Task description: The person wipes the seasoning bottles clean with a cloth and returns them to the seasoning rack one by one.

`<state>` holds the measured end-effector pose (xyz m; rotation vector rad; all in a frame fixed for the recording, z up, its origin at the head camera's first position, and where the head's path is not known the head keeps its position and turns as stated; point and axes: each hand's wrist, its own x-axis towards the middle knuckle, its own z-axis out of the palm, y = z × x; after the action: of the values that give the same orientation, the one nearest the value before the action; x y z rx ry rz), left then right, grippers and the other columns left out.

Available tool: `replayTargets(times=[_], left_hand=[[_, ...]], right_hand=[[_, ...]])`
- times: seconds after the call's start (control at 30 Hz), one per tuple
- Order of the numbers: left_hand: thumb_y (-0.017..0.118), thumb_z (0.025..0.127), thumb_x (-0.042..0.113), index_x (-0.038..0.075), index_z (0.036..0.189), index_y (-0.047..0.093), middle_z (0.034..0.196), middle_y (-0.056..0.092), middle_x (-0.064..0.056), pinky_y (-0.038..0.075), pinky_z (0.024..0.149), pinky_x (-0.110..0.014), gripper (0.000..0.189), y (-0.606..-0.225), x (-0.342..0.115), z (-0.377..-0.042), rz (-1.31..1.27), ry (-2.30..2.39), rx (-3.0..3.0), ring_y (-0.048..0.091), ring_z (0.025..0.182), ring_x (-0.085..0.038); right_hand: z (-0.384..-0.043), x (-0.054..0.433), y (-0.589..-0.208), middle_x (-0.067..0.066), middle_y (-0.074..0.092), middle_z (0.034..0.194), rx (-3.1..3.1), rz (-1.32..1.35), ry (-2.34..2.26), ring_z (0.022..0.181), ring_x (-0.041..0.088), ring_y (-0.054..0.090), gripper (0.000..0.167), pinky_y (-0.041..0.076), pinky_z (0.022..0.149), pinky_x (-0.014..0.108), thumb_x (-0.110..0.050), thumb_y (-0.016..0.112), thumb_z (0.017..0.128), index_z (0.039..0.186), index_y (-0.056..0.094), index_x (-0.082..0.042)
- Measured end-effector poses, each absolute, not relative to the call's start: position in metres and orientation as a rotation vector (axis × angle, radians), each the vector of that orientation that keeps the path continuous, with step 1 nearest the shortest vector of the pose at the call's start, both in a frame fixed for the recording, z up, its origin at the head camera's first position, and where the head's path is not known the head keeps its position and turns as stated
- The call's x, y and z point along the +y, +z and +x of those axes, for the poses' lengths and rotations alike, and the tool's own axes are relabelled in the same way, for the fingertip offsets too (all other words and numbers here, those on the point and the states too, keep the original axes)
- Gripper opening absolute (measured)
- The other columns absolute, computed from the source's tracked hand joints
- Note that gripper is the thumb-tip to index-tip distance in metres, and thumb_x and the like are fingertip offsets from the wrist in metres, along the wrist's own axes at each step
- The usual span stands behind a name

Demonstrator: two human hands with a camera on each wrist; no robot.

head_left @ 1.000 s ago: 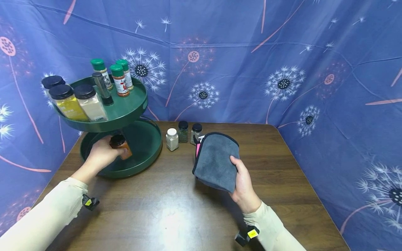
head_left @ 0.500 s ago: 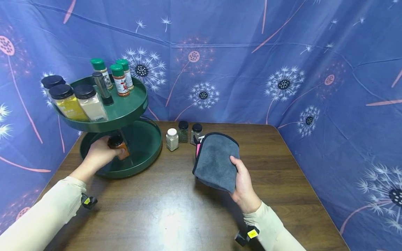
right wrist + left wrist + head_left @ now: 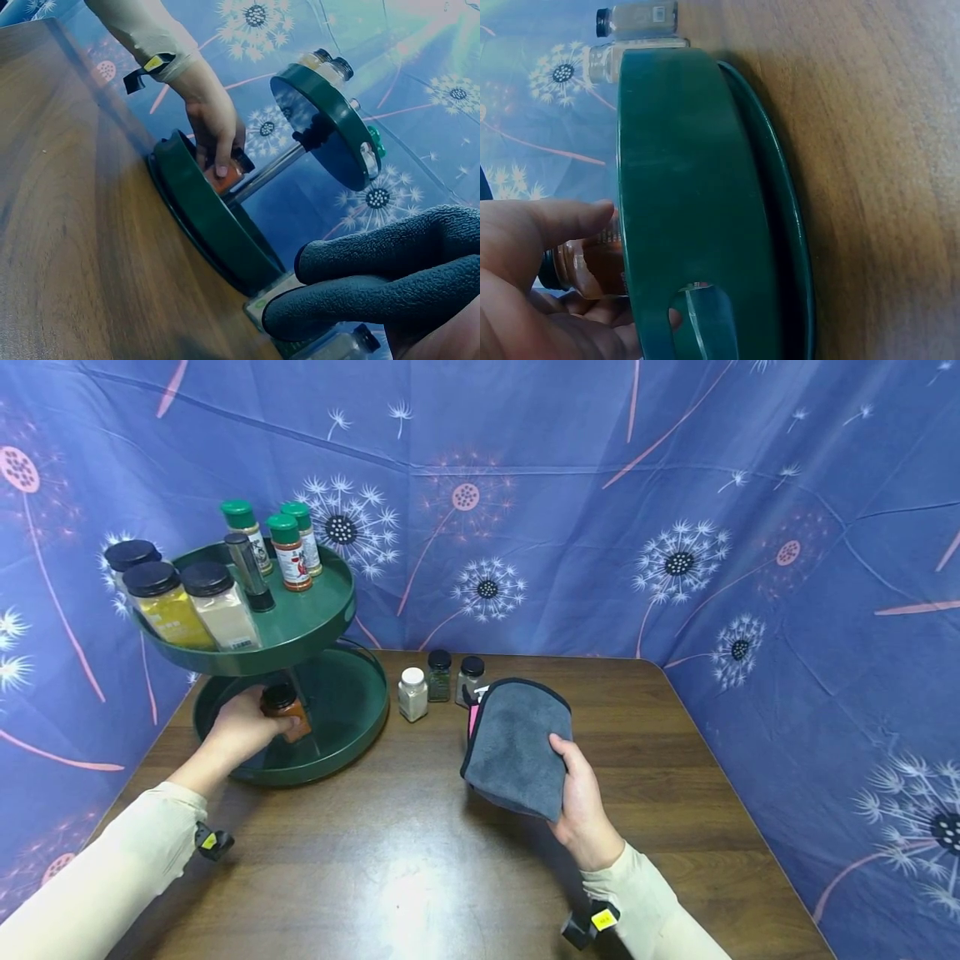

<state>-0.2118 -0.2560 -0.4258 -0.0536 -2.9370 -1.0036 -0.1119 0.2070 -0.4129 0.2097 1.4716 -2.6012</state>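
My left hand (image 3: 243, 727) grips a spice jar (image 3: 300, 722) with orange-red contents and a black lid. The jar stands inside the lower tray (image 3: 352, 743) of a green two-tier round rack, beside its central post. In the left wrist view, the thumb and fingers hold the jar (image 3: 596, 262) from both sides, its base hidden behind the tray wall (image 3: 690, 165). My right hand (image 3: 585, 814) holds a folded grey cloth (image 3: 521, 752) with black edging over the table, thumb on top. The fingers beneath the cloth are hidden in the head view.
The upper tray (image 3: 300, 618) carries several black-lidded jars, green-capped spice bottles (image 3: 291, 556) and a slim dark grinder (image 3: 250, 572). A white-capped jar (image 3: 412, 697) and two black-lidded jars (image 3: 439, 678) stand right of the rack. Something pink (image 3: 473, 718) shows behind the cloth.
The left hand and the orange-red jar have shifted slightly left within the lower tray, then stayed nearly still. The right hand and cloth have kept their place.
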Motion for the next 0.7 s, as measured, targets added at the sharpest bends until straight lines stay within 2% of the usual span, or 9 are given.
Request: replayTargets(times=[0.53, 0.7], left_hand=[[0.078, 0.089, 0.032, -0.011, 0.127, 0.054, 0.119, 0.063, -0.036, 0.047, 0.088, -0.062, 0.062, -0.425, -0.261, -0.212, -0.041, -0.98, -2.929, 0.061, 0.109, -0.05], [0.079, 0.088, 0.029, -0.011, 0.124, 0.056, 0.117, 0.064, -0.035, 0.046, 0.089, -0.064, 0.059, -0.43, -0.269, -0.215, -0.077, -0.948, -2.906, 0.061, 0.108, -0.052]], right_hand=[[-0.112, 0.206, -0.413, -0.01, 0.066, 0.103, 1.485, 0.222, -2.589, 0.087, 0.007, 0.065, 0.025, 0.052, 0.08, 0.024, -0.037, 0.035, 0.109, 0.127, 0.044, -0.022], [-0.112, 0.207, -0.413, -0.01, 0.066, 0.101, 1.472, 0.227, -2.597, 0.087, 0.007, 0.066, 0.025, 0.052, 0.079, 0.024, -0.037, 0.036, 0.108, 0.125, 0.046, -0.022]])
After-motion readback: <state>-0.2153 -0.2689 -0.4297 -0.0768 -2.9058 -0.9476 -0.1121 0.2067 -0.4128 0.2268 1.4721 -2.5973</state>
